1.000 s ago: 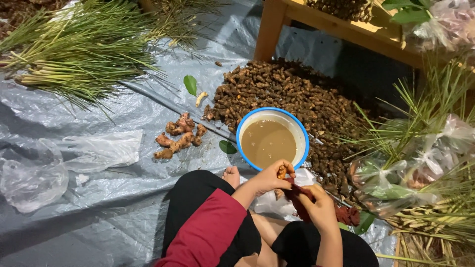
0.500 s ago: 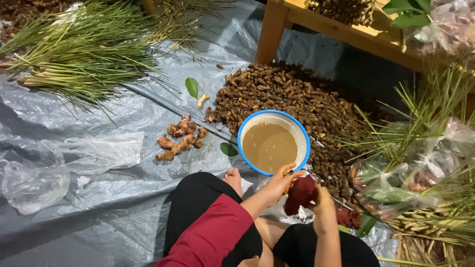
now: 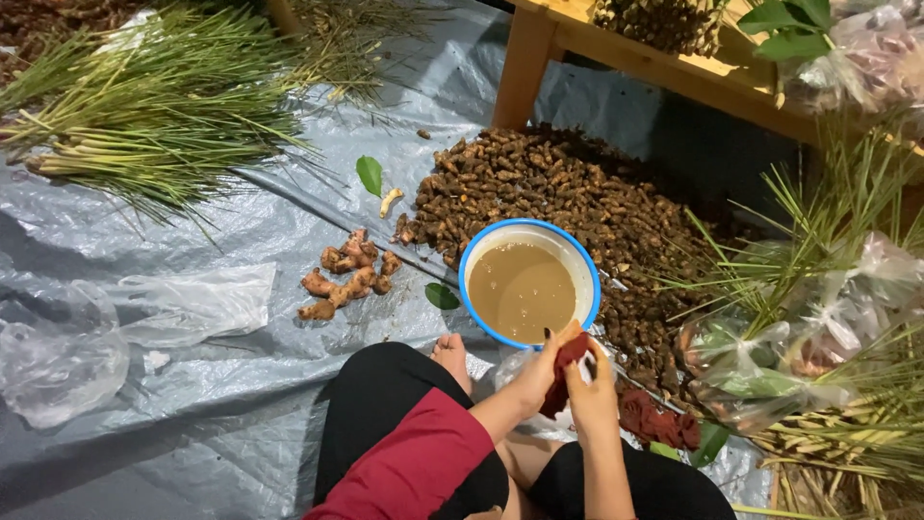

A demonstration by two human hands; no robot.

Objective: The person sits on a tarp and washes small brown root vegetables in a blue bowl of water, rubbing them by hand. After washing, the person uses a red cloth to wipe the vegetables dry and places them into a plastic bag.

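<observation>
While clear plastic bags (image 3: 808, 337) of greenery bulge at three o'clock and a crumpled empty bag (image 3: 58, 351) lies at nine on the grey tarp (image 3: 241, 424), a blue-rimmed bowl (image 3: 530, 282) of brown water sits at centre. At its five o'clock edge, the left hand (image 3: 537, 371) and right hand (image 3: 592, 390) meet, fingers curled, both grasping a dark red piece (image 3: 566, 371) between them.
</observation>
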